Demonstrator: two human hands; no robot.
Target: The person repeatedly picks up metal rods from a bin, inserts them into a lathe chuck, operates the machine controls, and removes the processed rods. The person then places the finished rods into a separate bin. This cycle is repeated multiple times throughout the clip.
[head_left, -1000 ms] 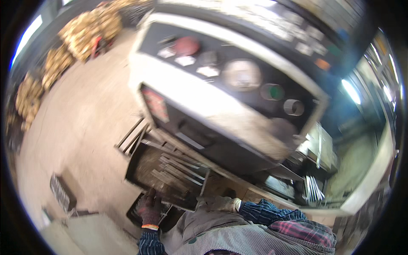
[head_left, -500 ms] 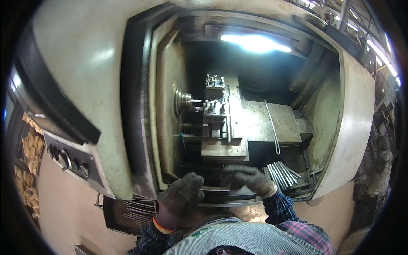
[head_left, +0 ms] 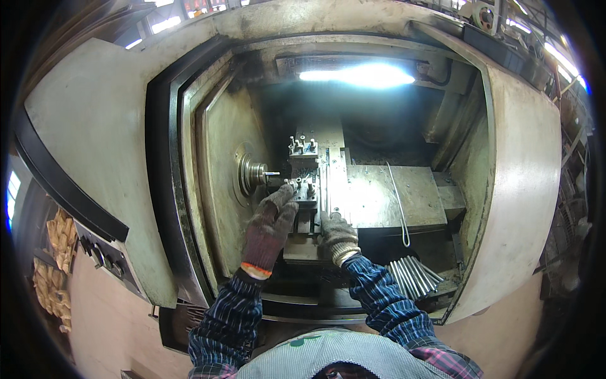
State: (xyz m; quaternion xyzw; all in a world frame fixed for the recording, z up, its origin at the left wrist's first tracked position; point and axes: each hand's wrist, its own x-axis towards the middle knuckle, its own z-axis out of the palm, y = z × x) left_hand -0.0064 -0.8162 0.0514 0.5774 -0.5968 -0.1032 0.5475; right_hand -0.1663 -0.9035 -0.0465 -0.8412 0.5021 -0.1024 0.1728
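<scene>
Both of my hands, in grey knitted work gloves, reach inside a lathe. My left hand [head_left: 274, 228], in a glove with an orange cuff edge, has its fingers stretched out to the front tool block [head_left: 305, 193], which carries several upright bolts. The fingertips are at its left side; whether they touch is unclear. My right hand [head_left: 338, 237] lies at the front of the metal slide [head_left: 329, 183], fingers forward and slightly bent, no held object visible. A short bright rod [head_left: 271, 173] sticks out of the spindle chuck [head_left: 254, 174], left of the blocks. Behind stands a second bolted tool block [head_left: 303, 148].
A bundle of metal rods [head_left: 413, 278] lies at the lower right inside the machine. A long hooked wire [head_left: 399, 205] rests on the flat plate [head_left: 372, 189]. The door frame [head_left: 189, 170] rises on the left, above a knob panel [head_left: 101, 254]. A lamp [head_left: 356, 76] glows at the back.
Both hands have moved forward from the machine's front edge to the tool area. The left is now at the front block, the right at the slide. The view has shifted too.
</scene>
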